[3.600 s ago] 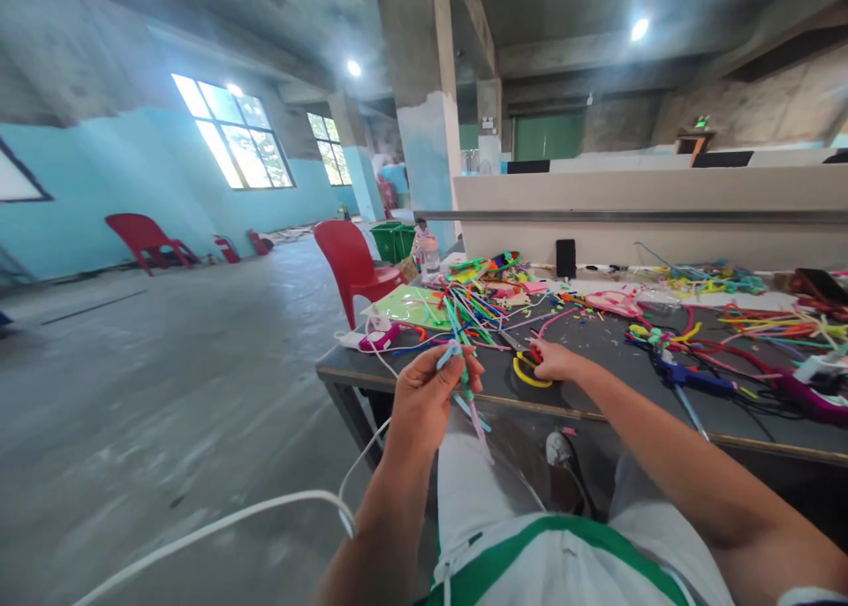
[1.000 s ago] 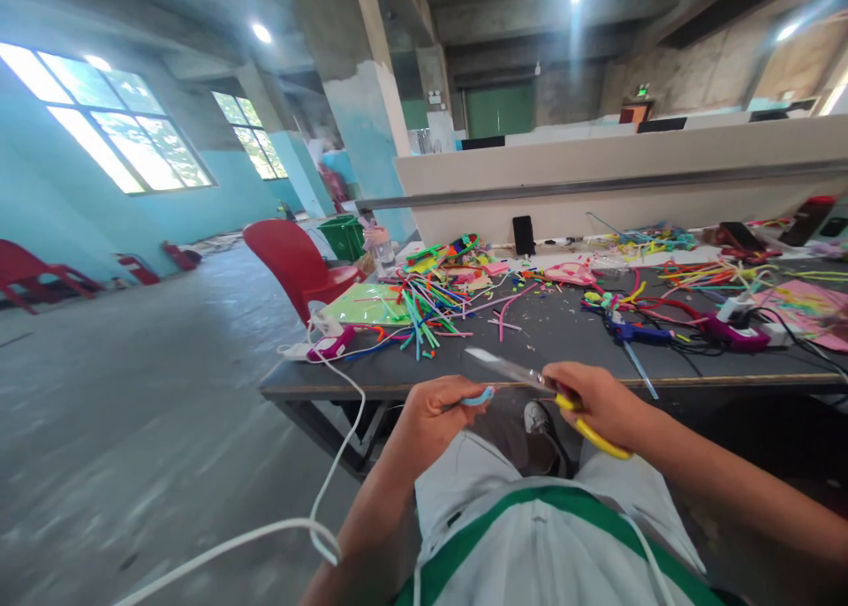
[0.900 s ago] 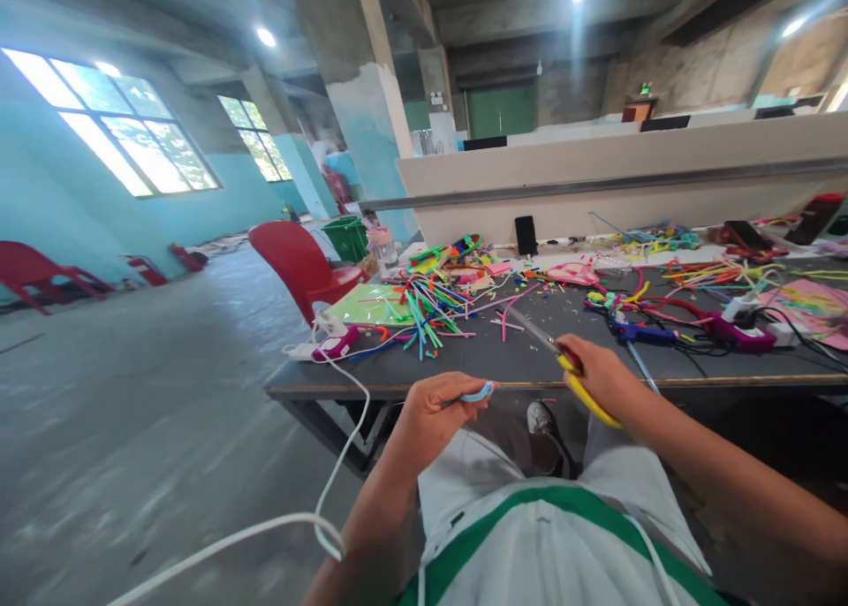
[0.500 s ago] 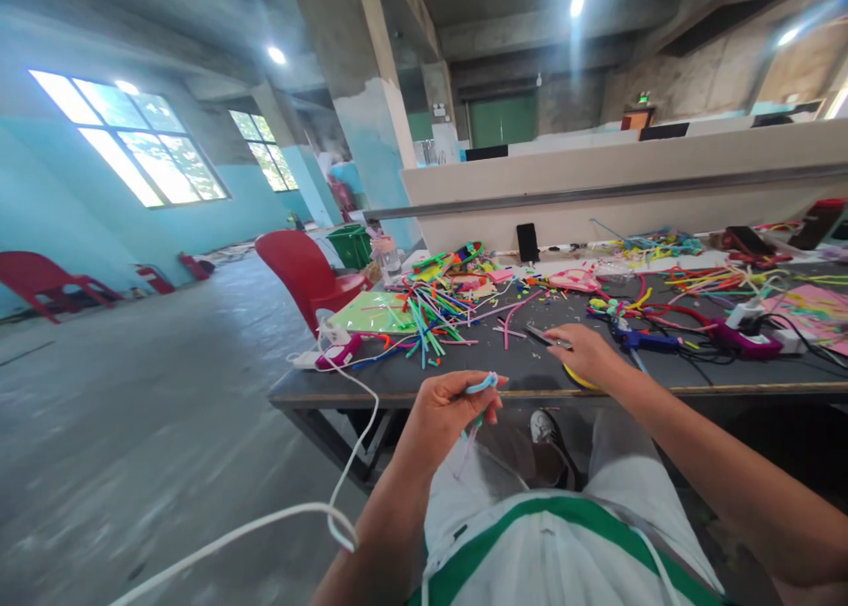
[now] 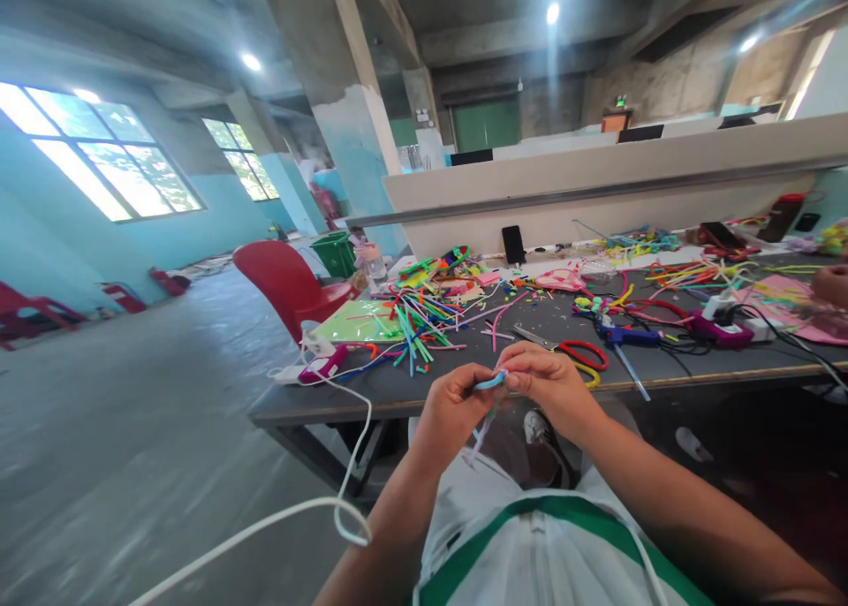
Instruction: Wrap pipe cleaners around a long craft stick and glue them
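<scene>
Both my hands meet over my lap, just in front of the table edge. My left hand (image 5: 450, 405) is closed around a small bundle of pipe cleaners, whose light blue loop (image 5: 491, 381) sticks out at the top while thin ends hang below. My right hand (image 5: 549, 383) pinches the same blue loop from the right. The scissors (image 5: 571, 352), with red and yellow handles, lie on the dark table (image 5: 424, 385) just behind my right hand.
Loose coloured pipe cleaners (image 5: 424, 310) cover the table, with a green sheet (image 5: 351, 321), a blue glue gun (image 5: 619, 334) and a purple glue gun (image 5: 719, 330). A white cable (image 5: 331, 500) hangs at the left. Another person's hand (image 5: 831, 284) shows at the far right. A red chair (image 5: 282, 281) stands behind.
My right hand put the scissors down on the table and came back to the blue loop held by my left hand. My left hand kept its bundle throughout.
</scene>
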The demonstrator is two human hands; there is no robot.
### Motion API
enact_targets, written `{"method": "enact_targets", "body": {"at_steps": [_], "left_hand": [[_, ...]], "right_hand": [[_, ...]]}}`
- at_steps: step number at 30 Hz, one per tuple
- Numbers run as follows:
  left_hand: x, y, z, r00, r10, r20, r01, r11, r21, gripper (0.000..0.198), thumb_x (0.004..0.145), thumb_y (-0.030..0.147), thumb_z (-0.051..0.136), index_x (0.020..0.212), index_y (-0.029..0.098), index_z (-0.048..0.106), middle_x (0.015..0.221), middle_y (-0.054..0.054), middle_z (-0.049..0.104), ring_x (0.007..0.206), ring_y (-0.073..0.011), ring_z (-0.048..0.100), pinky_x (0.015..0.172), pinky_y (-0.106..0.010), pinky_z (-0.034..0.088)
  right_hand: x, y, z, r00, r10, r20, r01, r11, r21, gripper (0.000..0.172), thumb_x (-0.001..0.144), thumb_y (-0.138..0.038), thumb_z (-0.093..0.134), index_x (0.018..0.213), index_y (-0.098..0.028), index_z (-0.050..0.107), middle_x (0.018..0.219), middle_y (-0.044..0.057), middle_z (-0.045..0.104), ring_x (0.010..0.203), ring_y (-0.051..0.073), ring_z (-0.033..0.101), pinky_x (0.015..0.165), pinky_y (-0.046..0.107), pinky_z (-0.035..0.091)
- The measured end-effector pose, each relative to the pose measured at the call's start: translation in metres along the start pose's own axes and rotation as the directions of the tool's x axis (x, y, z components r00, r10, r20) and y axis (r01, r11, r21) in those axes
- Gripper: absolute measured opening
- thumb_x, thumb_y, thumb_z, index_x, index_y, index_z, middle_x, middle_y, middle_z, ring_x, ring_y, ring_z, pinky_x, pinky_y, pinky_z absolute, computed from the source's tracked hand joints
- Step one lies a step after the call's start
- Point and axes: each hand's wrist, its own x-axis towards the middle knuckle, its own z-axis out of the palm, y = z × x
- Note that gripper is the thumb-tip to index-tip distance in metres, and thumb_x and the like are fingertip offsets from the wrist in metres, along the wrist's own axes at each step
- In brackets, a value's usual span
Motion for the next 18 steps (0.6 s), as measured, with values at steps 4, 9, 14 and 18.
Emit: {"method": "enact_targets", "body": {"at_steps": [4,9,14,18], "left_hand": [[0.000,0.009,-0.001,0.966,0.219,-0.139,-0.178,0.949,0.261,0.013,0.079,0.027,0.065,0.086,0.016,0.067,0.081,-0.003,0.065,0.073,-0.0128,0.058,0.068,-0.022,0.045],[-0.003,0.016,-0.002,0.892,0.413,-0.181,-0.301,0.845,0.442,0.007,0.082,0.021,0.061,0.079,0.016,0.064,0.071,-0.001,0.061,0.066,-0.0108,0.055,0.063,-0.021,0.043],[-0.006,0.019,-0.003,0.886,0.433,-0.164,-0.320,0.829,0.459,0.007,0.083,0.018,0.059,0.079,0.017,0.064,0.071,-0.001,0.062,0.066,-0.0109,0.055,0.063,-0.021,0.042],[-0.009,0.021,-0.003,0.879,0.445,-0.171,-0.318,0.815,0.485,0.006,0.082,0.018,0.059,0.079,0.016,0.064,0.068,0.000,0.059,0.063,-0.0106,0.052,0.060,-0.021,0.041]], "right_hand": [[0.004,-0.001,0.004,0.999,0.010,-0.035,-0.010,1.000,0.014,0.008,0.076,-0.030,0.070,0.078,-0.023,0.072,0.087,0.003,0.065,0.086,0.016,0.059,0.079,0.030,0.046],[0.003,0.000,0.011,0.995,0.089,-0.046,-0.083,0.990,0.110,0.012,0.079,-0.033,0.067,0.083,-0.022,0.068,0.077,-0.001,0.064,0.074,0.013,0.058,0.071,0.025,0.045],[0.002,0.007,0.012,0.985,0.163,0.048,-0.170,0.948,0.269,0.012,0.078,-0.030,0.069,0.086,-0.021,0.066,0.078,-0.001,0.066,0.072,0.012,0.060,0.071,0.025,0.047],[0.004,0.007,0.012,0.981,0.193,0.003,-0.188,0.951,0.244,0.014,0.074,-0.031,0.072,0.080,-0.021,0.065,0.072,-0.001,0.067,0.068,0.013,0.061,0.067,0.024,0.046]]}}
